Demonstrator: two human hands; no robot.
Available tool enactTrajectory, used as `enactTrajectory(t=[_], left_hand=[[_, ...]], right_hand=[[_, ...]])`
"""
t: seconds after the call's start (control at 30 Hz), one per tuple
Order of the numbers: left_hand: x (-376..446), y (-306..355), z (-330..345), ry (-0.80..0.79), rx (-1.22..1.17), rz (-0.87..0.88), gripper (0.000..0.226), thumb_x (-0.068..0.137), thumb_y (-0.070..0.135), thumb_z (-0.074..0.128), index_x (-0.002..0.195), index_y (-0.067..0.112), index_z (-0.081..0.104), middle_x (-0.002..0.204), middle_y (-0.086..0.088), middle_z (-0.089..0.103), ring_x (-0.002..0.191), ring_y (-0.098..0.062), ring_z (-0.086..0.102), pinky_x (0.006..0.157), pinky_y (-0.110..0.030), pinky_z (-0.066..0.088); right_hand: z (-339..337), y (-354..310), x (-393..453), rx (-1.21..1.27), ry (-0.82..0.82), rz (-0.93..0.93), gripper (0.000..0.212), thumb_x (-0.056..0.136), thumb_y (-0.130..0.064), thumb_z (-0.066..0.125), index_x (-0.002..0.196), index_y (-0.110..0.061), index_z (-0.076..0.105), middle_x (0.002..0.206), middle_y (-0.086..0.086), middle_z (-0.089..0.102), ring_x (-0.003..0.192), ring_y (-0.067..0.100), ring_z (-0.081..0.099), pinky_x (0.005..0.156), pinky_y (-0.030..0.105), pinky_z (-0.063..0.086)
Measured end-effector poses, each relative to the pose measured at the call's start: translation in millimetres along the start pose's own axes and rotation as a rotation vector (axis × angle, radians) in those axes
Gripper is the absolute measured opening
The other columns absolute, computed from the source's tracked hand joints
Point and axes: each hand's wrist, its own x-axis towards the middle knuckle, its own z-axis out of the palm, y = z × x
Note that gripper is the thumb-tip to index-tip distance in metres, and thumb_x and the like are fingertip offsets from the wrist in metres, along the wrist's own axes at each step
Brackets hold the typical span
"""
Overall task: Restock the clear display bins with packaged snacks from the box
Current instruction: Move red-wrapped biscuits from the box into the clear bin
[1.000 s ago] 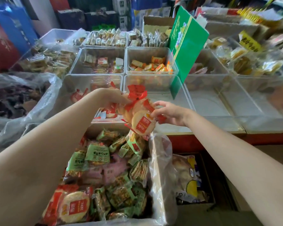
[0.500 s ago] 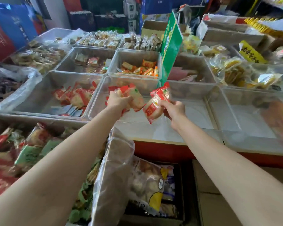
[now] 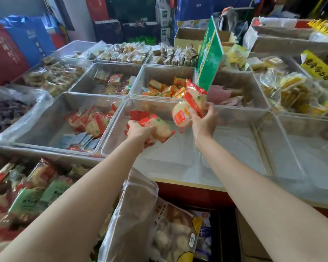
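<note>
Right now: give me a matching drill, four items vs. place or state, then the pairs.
Items
1. left hand
2. right hand
3. green sign
4. orange-wrapped snacks

Places or states
A. stands tilted between bins
B. grips a bunch of red-and-white snack packs low over the near empty bin
C. lie in the middle-row bin
D. holds two red-and-white packs raised

Pairs: 1-B, 2-D, 3-A, 4-C

Single head view, looking forward and down (wide-angle), close over clear bins.
</note>
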Motion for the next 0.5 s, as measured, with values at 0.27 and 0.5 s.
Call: enactTrajectory(t=[0.27,0.5], left_hand=[[62,12,4,-0.201,-0.291,0.011,0.048,0.081,0.014,0.071,0.116,0.019,0.038,0.109,-0.011,0.057,0.090,-0.026,0.064,0.062,-0.037,0.058],[83,-4,16,-0.425,-0.239,0.048,0.102,0.044,0.053,0.088,0.132,0.027,0.042,0.117,-0.009,0.064,0.101,-0.027,0.066,0.086,-0.049,0.053]], right_hand=[[58,27,32,0.461,-0.108,0.317,0.037,0.088,-0.004,0.057,0.121,-0.018,0.047,0.121,0.006,0.060,0.107,0.021,0.059,0.098,0.039,0.047],[80,51,30,0.282,-0.024,0.275,0.039,0.086,-0.005,0.059,0.120,-0.015,0.043,0.114,0.004,0.056,0.100,0.017,0.055,0.097,0.033,0.045]])
